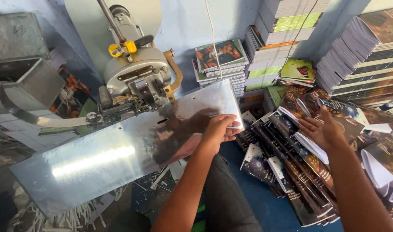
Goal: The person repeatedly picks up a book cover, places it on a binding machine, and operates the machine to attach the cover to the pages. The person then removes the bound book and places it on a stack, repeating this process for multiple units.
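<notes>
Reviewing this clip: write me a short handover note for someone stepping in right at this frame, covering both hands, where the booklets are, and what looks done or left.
Left hand: rests on the right end of the shiny metal plate below the grey machine head, fingers on a thin white sheet at the plate's edge.
Right hand: open, reaching into the fanned row of dark-covered booklets on the floor; whether it grips one cannot be told.
Done: tall stacks of booklets stand along the wall; paper trimmings lie under the plate.
Left: the fanned row appears still unprocessed; no booklet is under the machine head.
</notes>
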